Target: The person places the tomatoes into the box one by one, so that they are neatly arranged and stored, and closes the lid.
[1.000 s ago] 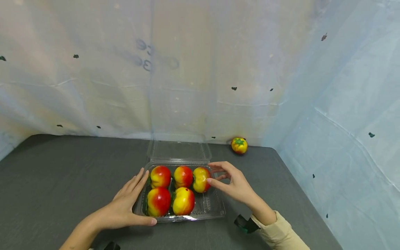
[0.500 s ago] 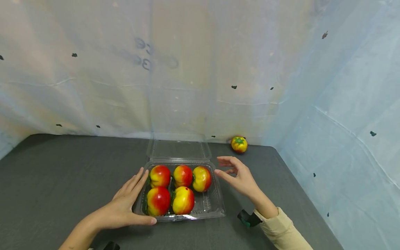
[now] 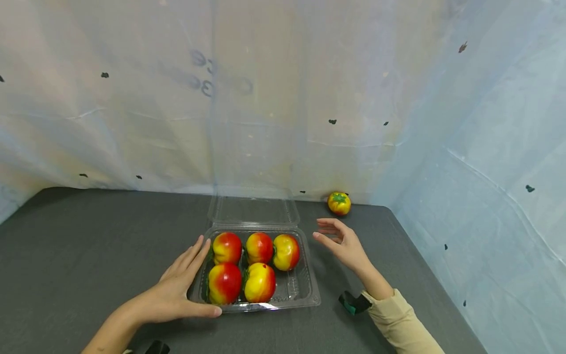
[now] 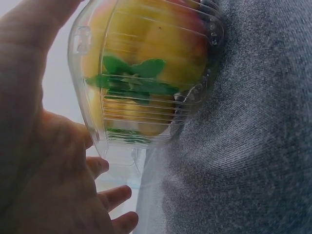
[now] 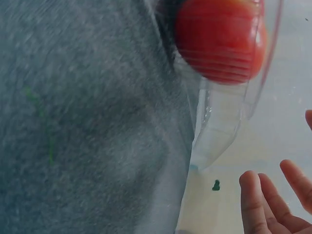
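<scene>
The right hand point(image 3: 347, 248) has moved right and a little far, off the box point(image 3: 305, 287); its fingers stand apart, holding nothing. The lone fruit point(image 3: 339, 203), round with no clear long axis, lies far of this hand, the nearer of the 2. The left hand point(image 3: 174, 292), fingers spread, touches the box's left side; 5 fruits point(image 3: 259, 283) sit inside

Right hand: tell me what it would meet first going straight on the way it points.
Most likely the right edge of the open clear lid: in the head view, the right hand points forward and to the left. The hand's height is unclear, so it might pass above the lid.
</scene>
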Motion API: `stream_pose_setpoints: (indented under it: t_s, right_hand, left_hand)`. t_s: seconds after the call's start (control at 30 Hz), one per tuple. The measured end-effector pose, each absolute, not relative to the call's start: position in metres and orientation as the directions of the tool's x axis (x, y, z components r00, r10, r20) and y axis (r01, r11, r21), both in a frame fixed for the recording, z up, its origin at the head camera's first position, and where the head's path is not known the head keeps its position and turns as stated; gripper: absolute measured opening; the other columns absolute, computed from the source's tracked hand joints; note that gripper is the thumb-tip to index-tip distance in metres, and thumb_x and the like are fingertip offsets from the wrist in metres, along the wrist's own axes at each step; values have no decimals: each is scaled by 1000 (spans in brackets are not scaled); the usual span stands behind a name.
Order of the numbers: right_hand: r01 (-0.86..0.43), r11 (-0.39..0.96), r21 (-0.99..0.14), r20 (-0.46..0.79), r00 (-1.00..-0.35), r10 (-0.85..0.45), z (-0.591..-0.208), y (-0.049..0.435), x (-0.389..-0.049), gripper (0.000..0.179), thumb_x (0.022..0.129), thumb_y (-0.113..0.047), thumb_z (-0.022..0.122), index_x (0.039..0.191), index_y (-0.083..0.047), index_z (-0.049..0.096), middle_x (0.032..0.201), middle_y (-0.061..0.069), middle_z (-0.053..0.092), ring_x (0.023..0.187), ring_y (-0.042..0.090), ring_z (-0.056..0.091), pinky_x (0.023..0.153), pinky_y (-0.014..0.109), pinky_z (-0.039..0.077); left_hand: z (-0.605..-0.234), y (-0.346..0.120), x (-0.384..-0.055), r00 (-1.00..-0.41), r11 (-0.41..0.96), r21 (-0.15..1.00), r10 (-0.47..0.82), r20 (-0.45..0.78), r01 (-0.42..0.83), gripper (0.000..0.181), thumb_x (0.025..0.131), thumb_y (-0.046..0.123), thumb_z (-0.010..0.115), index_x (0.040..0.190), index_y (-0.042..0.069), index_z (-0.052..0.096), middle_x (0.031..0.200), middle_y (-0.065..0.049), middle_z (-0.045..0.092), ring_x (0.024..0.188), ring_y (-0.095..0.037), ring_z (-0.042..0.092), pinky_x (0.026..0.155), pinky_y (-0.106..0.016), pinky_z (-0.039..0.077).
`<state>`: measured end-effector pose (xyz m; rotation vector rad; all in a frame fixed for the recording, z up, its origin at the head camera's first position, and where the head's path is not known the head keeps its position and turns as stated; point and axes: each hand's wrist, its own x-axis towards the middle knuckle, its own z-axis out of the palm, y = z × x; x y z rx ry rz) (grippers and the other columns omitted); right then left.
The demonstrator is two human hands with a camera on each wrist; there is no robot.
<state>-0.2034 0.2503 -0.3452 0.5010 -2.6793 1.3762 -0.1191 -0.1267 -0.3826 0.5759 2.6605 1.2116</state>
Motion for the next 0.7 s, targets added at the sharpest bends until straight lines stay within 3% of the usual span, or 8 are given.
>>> stream_pose_setpoints:
  t_s: [0.4,0.7]
  right_hand:
    - [-227,542,-809,145,-971,-190,-353,259,-211,43,94,-25,63,132,-6,54,133,22,54,113,34,59,86,36,54]
    - [-143,533,-834,104,-989,-102,-350,259,-216,46,96,-26,60,134,-2,51,135,23,52,117,34,57,90,42,52]
  left_hand:
    - [-381,-126,-118,-912,600,745,408,25,289,122,70,51,80,156,21,-2,162,-14,-7,139,-56,4,92,-82,9]
    - [-382,-126,-118,-913,603,744,406,24,288,122,70,51,79,156,21,-2,162,-14,-7,139,-56,3,92,-82,9]
